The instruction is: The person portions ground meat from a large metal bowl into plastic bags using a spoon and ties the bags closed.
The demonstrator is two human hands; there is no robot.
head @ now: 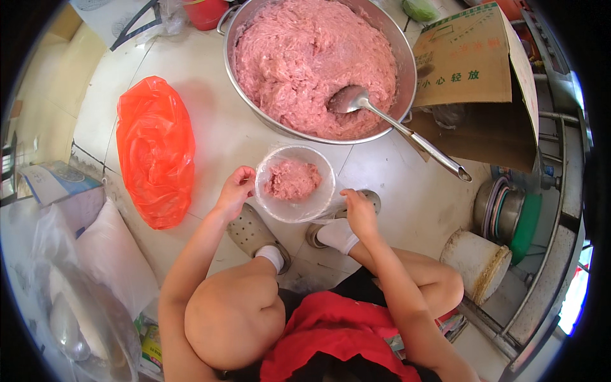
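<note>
A round container lined with a clear plastic bag (295, 183) sits in front of me, with a lump of pink minced meat (295, 179) inside. My left hand (236, 191) is at its left rim, thumb and fingers pinched together on the edge of the plastic. My right hand (361, 212) is to the right of the container, its fingertips on the clear plastic that stretches out from the rim. Beyond them stands a large metal basin (229, 71) full of pink minced meat (305, 62). A metal ladle (415, 137) rests in it, its handle over the near right rim.
A red plastic bag (156, 153) lies on the tiled floor at left. An open cardboard box (463, 62) stands at right, above stacked pots (501, 210), a dirty white bucket (475, 265) and a metal rack (549, 267). A white sack (114, 253) is at lower left.
</note>
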